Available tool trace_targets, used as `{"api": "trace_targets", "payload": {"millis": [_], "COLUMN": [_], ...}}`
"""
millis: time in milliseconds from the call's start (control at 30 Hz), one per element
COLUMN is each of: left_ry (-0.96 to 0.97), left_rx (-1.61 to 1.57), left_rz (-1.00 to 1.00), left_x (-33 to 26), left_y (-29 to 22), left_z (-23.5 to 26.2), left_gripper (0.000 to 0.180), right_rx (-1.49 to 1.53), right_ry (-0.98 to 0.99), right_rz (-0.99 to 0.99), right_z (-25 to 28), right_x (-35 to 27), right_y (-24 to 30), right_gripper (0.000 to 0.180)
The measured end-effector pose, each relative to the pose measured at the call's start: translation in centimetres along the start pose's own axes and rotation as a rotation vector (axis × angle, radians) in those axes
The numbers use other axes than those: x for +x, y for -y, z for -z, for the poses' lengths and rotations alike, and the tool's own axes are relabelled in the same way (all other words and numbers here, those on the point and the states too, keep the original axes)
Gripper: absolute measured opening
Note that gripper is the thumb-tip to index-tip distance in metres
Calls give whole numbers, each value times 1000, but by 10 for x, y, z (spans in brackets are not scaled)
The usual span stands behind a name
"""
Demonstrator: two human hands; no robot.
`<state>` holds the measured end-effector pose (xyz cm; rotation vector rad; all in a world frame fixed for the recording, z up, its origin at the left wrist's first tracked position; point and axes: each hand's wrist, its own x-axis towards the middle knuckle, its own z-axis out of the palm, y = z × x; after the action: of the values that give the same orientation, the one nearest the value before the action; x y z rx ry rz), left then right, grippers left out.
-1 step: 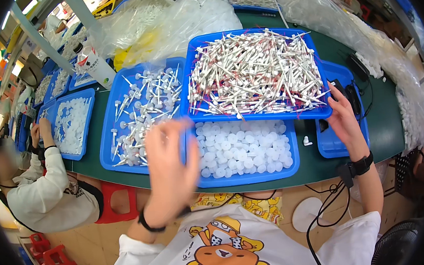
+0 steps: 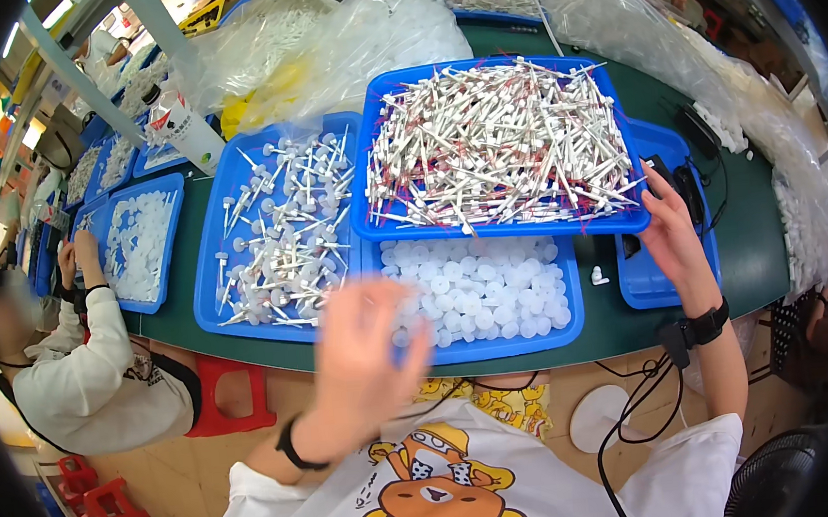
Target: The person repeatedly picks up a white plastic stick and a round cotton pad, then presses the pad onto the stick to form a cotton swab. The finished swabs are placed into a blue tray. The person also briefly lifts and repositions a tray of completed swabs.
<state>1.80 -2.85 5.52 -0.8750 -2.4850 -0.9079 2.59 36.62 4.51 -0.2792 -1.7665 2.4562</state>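
My right hand (image 2: pixel 670 229) grips the right front corner of a blue tray (image 2: pixel 489 226) heaped with thin white plastic pieces (image 2: pixel 502 140) that carry reddish strands. This tray sits raised over the back part of a lower blue tray (image 2: pixel 499 349) of round translucent white discs (image 2: pixel 480 292). My left hand (image 2: pixel 367 345), smeared by motion, is over the lower tray's left front corner; its thumb seems apart from the fingers, but whether it holds anything does not show. To its left, another blue tray (image 2: pixel 205 299) holds white stems with discs attached (image 2: pixel 280 230).
A white bottle (image 2: pixel 185 131) stands behind the left tray, near big clear plastic bags (image 2: pixel 386 32). One small white piece (image 2: pixel 599 275) lies on the green table (image 2: pixel 623 325). At right is a blue tray (image 2: pixel 644 274) with black items. A co-worker (image 2: pixel 62 359) sits at left.
My left hand has moved right and toward me, from the left tray's front edge to the disc tray's left corner. My right hand and the raised tray stay in place.
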Motion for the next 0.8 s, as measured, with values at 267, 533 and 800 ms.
{"api": "trace_targets", "payload": {"millis": [267,533,800], "left_ry": [240,74,92], "left_rx": [42,45,9], "left_rz": [-342,-282,-358], "left_x": [-56,-63,-88], "left_y": [-29,-30,-44], "left_z": [-86,-110,-101], "left_gripper": [46,41,38], "right_rx": [39,16,59], "right_ry": [-5,-3,51], "right_rz": [-20,28,-10], "right_z": [4,7,5], "right_x": [-6,-11,13], "right_y": [-1,-6,-20], "right_gripper": [53,54,57]}}
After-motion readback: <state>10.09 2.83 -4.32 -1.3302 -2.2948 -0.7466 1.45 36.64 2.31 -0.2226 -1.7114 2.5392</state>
